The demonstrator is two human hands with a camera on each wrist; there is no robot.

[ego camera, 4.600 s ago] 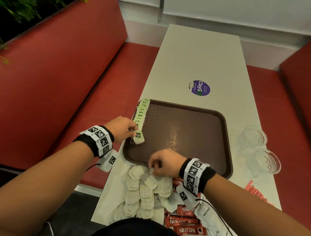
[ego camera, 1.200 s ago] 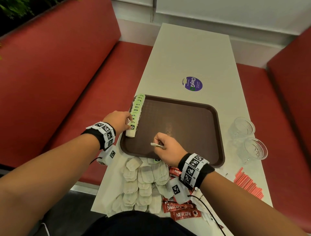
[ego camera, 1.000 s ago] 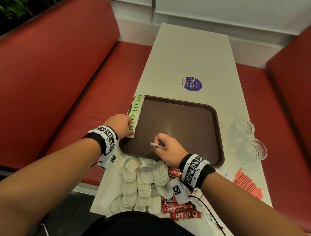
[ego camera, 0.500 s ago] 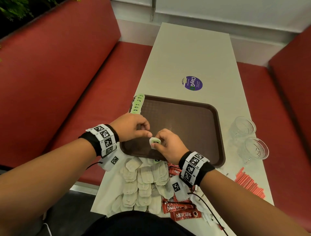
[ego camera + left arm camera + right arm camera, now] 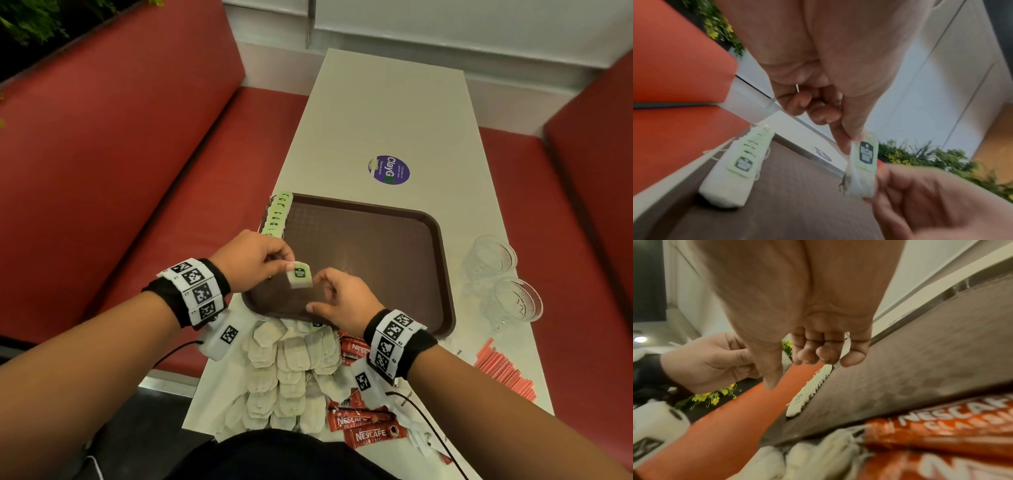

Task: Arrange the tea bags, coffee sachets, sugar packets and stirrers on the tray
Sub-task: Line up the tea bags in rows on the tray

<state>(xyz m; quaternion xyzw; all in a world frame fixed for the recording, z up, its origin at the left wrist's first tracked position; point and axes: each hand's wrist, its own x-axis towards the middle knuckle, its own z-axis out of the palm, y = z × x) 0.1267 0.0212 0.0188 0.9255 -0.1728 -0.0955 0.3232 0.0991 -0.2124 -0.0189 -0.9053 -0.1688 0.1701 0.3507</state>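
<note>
My left hand pinches the top of a tea bag with a green tag just above the near left corner of the brown tray. The left wrist view shows the same pinch on the tea bag. My right hand has loosely curled fingers, its index tip at the bag's right edge and its thumb apart below. A row of tagged tea bags lies along the tray's left edge. Loose tea bags and red coffee sachets lie on the table near me.
Red stirrers lie at the table's right edge. Two glass cups stand right of the tray. A purple sticker sits beyond it. Red bench seats flank the table.
My right hand lifted a tea bag from the pile and carried it over the tray. My left hand left the row, met it and took the bag's top.
</note>
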